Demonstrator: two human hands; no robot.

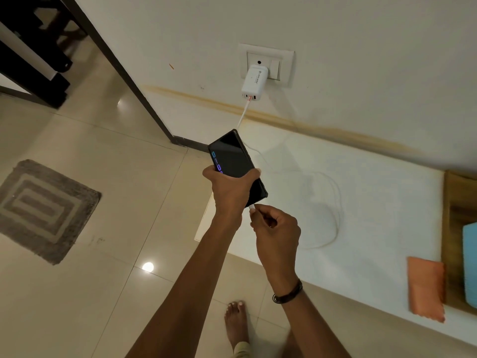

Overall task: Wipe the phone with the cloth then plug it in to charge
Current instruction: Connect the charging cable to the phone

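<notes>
wall (pixel 361 60): fills upper right, pale, yellowish stain band running along it above the ledge
floor (pixel 103 254): glossy beige tiles, grey mat (pixel 44 210) at left, well apart from the action
ledge (pixel 374 202): white surface along the wall; slack of the cable loops on it
cloth (pixel 426 288): orange, lying flat on the ledge at far right, beside a wooden tray (pixel 456 228); neither hand touches it, so wiping looks done (judgement)
socket plate (pixel 265 63): on the wall, straight beyond the phone
charger (pixel 254 82): white block seated in the socket, ports facing down
cable (pixel 333 202): white, drops from the charger, passes behind the phone's far end, loops across the ledge and back to the right hand
phone (pixel 235 161): dark, screen up, held in the air over the ledge's left end; long axis runs from far-left, toward the socket, to near-right, toward the person; port end is the near one
left hand (pixel 229 192): wrapped around the phone's near half, thumb on one long edge, fingers on the other
right hand (pixel 276 226): just beside the port end, pinched closed on the plug
plug (pixel 252 208): white tip at the phone's bottom edge, touching or nearly; cannot tell if seated
key relation: plug roughly lines up with the phone's long axis, right hand nearer the port
step: plugging in, near the end of the task (judgement)
</notes>
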